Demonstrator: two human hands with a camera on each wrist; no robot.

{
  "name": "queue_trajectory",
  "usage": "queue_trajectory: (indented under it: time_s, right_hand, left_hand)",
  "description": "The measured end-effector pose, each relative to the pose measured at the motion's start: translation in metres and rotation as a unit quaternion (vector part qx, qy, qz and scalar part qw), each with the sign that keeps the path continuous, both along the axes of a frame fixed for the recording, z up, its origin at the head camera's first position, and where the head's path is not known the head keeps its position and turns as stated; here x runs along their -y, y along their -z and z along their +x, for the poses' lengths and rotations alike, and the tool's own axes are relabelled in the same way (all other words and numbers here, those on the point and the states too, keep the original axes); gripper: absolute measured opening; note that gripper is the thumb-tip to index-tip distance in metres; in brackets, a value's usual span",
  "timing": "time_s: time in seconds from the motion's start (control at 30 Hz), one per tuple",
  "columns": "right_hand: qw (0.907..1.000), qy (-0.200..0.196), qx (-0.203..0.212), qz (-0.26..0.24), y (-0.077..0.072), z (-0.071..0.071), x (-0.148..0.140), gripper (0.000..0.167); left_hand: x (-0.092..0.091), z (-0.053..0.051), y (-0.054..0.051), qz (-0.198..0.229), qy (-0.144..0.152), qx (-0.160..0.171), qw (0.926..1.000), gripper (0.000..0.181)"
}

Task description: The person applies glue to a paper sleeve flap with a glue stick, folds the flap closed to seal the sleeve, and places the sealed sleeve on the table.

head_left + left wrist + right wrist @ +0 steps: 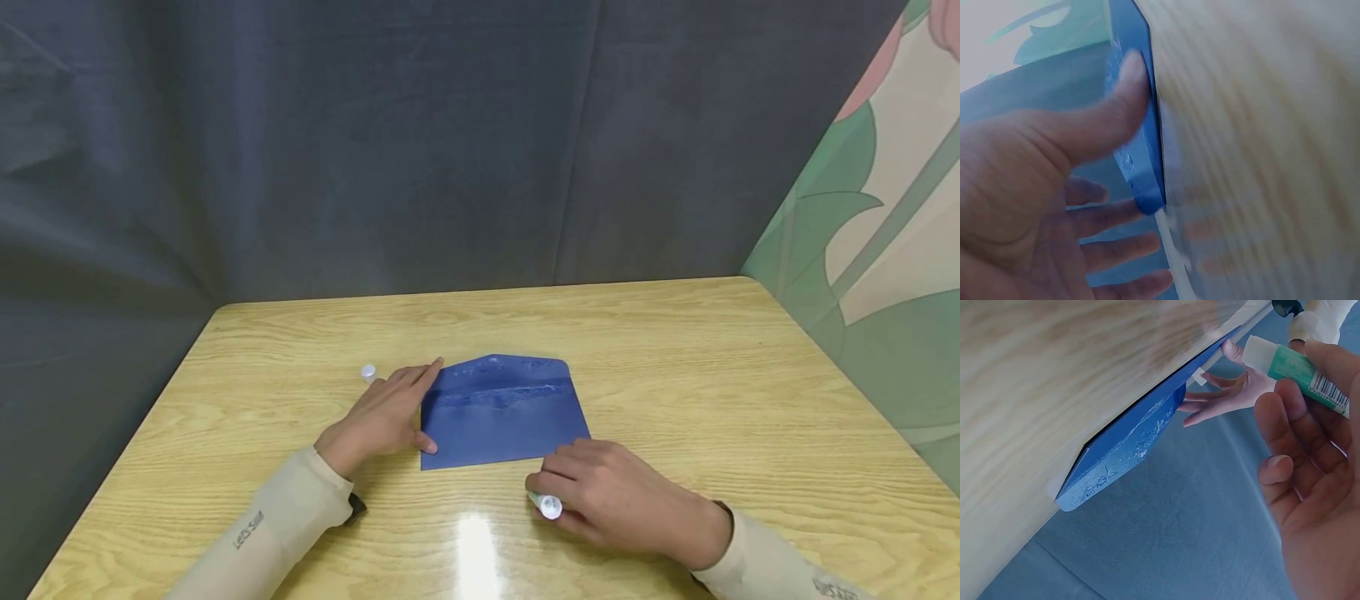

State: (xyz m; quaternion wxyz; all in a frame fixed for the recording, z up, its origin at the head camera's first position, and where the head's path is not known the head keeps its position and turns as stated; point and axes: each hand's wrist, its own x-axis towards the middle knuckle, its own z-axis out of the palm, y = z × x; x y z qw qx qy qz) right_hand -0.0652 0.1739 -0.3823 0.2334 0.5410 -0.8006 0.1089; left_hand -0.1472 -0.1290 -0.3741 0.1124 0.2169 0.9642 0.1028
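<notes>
A blue envelope [502, 429] lies on the table with its flap [498, 368] folded out away from me. Whitish glue smears streak the flap and the strip below it. My left hand [384, 421] is at the envelope's left edge, its thumb [1125, 94] touching the envelope and its other fingers extended. In my right hand [611, 493], near the envelope's front right corner, I grip a glue stick [1302, 374] with a green label and barcode. Its white end [551, 507] points toward me in the head view. A small white cap [368, 372] stands just beyond my left hand.
The wooden table [712, 375] reaches back to a dark cloth [420, 167] hanging behind it and along the left. On the right hangs a sheet [885, 250] with a leaf and flower print.
</notes>
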Motion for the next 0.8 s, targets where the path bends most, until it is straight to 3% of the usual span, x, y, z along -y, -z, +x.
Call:
queue_trajectory:
  time_s: [0.4, 0.8]
  right_hand:
    - [0.9994, 0.024, 0.011, 0.024, -0.0012, 0.0022, 0.0007, 0.017]
    - [0.9999, -0.003, -0.012, 0.012, 0.0001, -0.0003, 0.0001, 0.026]
  left_hand:
    - [-0.0018, 0.0032, -0.0034, -0.015, -0.005, -0.005, 0.9999, 0.114]
    - [-0.0059, 0.0052, -0.0028, -0.031, 0.01, -0.047, 0.9984, 0.109]
